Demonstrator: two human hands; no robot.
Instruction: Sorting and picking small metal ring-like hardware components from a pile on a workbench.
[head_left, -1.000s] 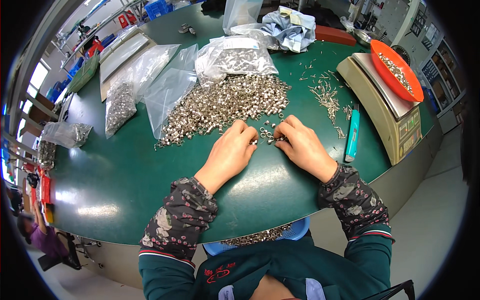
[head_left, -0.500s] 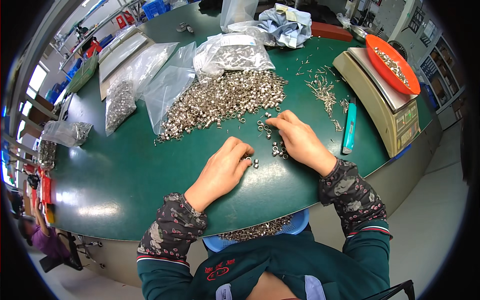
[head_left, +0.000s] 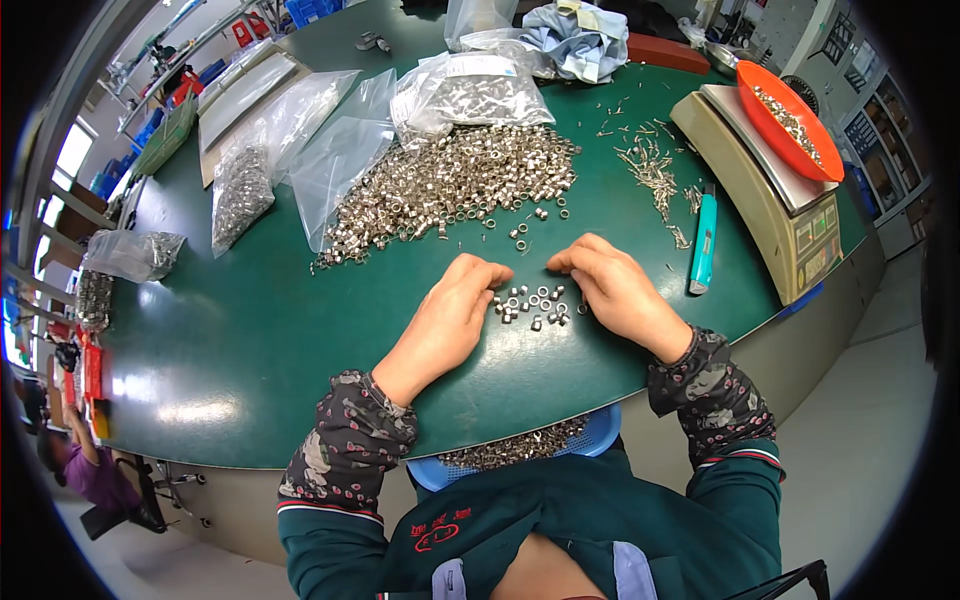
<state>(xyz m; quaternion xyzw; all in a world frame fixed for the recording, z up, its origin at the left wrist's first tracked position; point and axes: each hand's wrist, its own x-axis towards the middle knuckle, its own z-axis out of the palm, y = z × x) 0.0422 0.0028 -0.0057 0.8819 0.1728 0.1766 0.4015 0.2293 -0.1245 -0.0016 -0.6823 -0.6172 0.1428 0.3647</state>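
Observation:
My left hand (head_left: 452, 310) and my right hand (head_left: 612, 285) rest palm down on the green table (head_left: 250, 330), fingers curled. Between them lies a small cluster of silver metal rings (head_left: 532, 305), which both hands flank and touch at its edges. Whether either hand pinches a ring is hidden under the fingers. Just beyond the hands spreads a big heap of the same silver rings (head_left: 450, 185). A blue tray (head_left: 520, 455) with more rings sits under the table's near edge, in front of my body.
Clear plastic bags (head_left: 330, 150) with metal parts lie at the back left. A beige scale (head_left: 770, 190) with an orange dish (head_left: 790, 120) stands at the right, a teal knife (head_left: 703, 245) beside it. Thin metal pins (head_left: 650, 165) are scattered nearby. A person sits at far left (head_left: 90, 470).
Both hands have drawn a small group of rings away from the heap toward the table's near edge.

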